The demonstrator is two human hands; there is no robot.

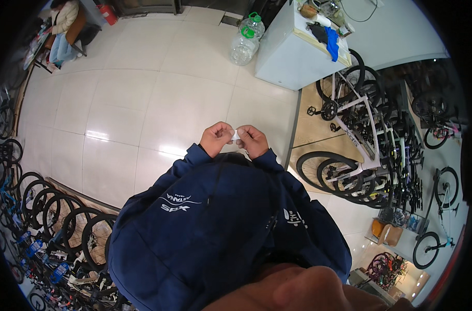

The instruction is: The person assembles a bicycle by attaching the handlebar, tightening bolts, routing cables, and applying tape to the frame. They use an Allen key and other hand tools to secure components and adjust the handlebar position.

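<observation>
My left hand point(216, 138) and my right hand point(252, 141) meet in front of my chest, both closed. Pinched between their thumbs and fingers is a small white piece point(235, 136), its kind too small to make out. Fingers of both hands cover its two ends, so only the middle shows. Dark blue jacket sleeves reach down to both wrists.
Rows of bicycles stand at the lower left point(65, 217) and on a low platform at the right point(350, 135). A white cabinet point(277, 57) bears loose items, with large clear bottles point(243, 49) beside it. A person point(65, 31) sits at the far left, near a red extinguisher point(108, 14).
</observation>
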